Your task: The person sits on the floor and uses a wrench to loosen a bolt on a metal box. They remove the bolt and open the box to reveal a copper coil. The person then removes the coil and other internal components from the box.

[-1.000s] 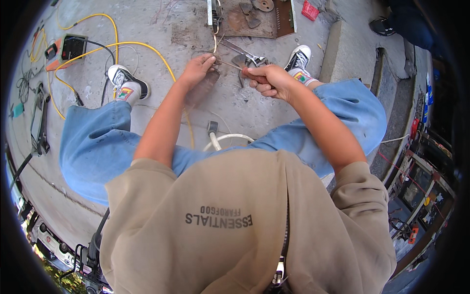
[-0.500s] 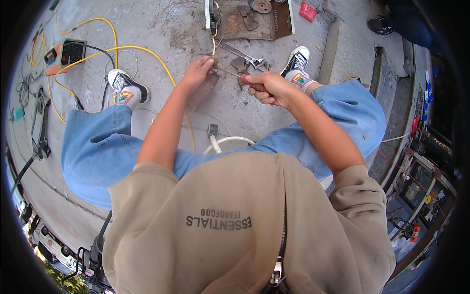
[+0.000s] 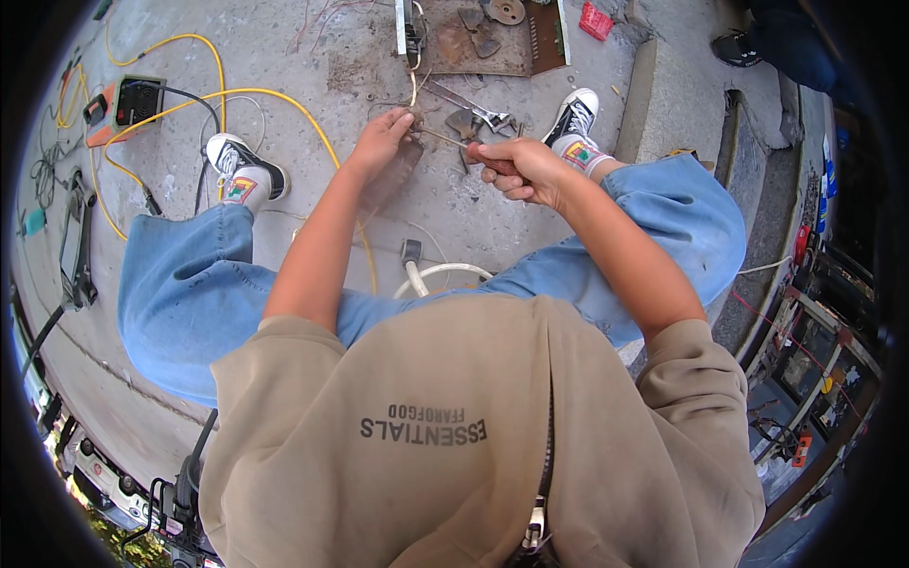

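My right hand (image 3: 530,172) is closed around the red handle of a screwdriver (image 3: 492,163). Its thin shaft points left, and the tip ends beside the fingers of my left hand (image 3: 382,139). Those fingers are closed on a dull grey-brown metal part (image 3: 398,173), which hangs partly behind the hand; its exact kind cannot be made out. A pale cable (image 3: 414,88) runs down to this part from a metal housing (image 3: 409,33). Just beyond my hands, an adjustable wrench (image 3: 483,114) and a dark bladed piece (image 3: 464,123) lie on the concrete.
A rusty panel (image 3: 511,52) with fan blades lies at the far side. To the left, an orange machine (image 3: 123,109) stands among yellow hoses (image 3: 275,93). A concrete step (image 3: 644,104) runs along the right. A white cable (image 3: 445,270) crosses between my legs.
My right hand has turned very slightly with the screwdriver handle. The left hand and the metal part look the same.
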`<state>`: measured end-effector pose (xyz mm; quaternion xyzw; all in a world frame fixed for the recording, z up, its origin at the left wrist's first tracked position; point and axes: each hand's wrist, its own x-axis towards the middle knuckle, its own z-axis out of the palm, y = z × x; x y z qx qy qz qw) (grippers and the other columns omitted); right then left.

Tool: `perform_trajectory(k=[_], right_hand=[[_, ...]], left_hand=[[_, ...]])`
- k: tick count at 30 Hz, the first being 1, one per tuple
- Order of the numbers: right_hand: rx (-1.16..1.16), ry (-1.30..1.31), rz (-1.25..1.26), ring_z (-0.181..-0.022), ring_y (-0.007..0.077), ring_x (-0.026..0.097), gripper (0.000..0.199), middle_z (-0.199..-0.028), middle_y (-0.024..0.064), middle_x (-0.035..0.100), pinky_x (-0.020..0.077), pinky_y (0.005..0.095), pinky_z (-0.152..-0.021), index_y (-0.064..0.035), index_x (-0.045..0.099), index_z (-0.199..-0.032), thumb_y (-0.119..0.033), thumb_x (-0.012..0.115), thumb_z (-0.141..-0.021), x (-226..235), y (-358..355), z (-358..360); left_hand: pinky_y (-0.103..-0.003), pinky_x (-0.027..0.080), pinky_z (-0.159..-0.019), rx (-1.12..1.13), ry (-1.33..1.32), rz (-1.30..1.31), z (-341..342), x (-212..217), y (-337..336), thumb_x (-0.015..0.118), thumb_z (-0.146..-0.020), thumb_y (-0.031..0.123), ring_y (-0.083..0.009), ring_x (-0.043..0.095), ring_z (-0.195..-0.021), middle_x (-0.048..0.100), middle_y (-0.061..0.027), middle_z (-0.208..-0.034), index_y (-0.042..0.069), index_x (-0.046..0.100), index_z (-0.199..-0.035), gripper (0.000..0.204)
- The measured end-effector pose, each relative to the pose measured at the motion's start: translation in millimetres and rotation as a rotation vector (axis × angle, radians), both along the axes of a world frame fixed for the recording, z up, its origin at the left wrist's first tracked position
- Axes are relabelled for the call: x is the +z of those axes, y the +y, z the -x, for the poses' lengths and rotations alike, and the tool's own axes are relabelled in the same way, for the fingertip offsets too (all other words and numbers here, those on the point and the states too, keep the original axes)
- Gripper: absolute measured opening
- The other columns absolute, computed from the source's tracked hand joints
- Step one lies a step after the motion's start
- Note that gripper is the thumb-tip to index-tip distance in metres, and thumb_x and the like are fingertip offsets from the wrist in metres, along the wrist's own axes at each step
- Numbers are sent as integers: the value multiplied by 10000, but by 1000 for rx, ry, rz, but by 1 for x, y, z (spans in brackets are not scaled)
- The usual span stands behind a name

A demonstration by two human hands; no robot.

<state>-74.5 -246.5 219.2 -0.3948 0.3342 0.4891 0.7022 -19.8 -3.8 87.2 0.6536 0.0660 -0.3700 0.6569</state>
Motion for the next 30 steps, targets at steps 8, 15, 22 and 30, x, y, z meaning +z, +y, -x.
perform_trajectory(k=[8, 15, 22, 30], right_hand=[[64, -65, 79, -455, 95, 421, 191, -702, 56, 544, 299, 258, -359, -46, 578, -906, -228, 537, -945, -2, -1, 1], [679, -935, 865, -863, 344, 664, 297, -912, 211, 675, 498, 390, -799, 23, 641, -945, -261, 617, -859, -1, 22, 20], [2, -75, 13, -451, 103, 465, 196, -717, 53, 589, 347, 281, -390, -15, 613, -908, -211, 614, -896, -17, -3, 3], [317, -464, 525, -607, 134, 602, 321, -879, 77, 687, 450, 285, -500, 65, 648, -1070, -187, 639, -872, -8, 12, 14]], left_hand=[[-200, 427, -749, -100, -105, -20, 1, 3, -1, 521, -995, 269, -39, 483, -767, 582, 69, -892, 60, 618, -1031, 234], [-214, 439, -746, -107, -112, -32, 1, 10, -3, 515, -997, 272, -51, 499, -768, 588, 56, -913, 44, 617, -1049, 256], [-209, 428, -718, -66, -93, -53, 4, 10, -6, 529, -991, 265, -47, 477, -745, 572, 62, -873, 42, 632, -1087, 264], [-194, 413, -690, 1, -58, -103, 2, -16, 2, 571, -972, 262, -39, 448, -703, 575, 77, -854, 37, 650, -1100, 270]])
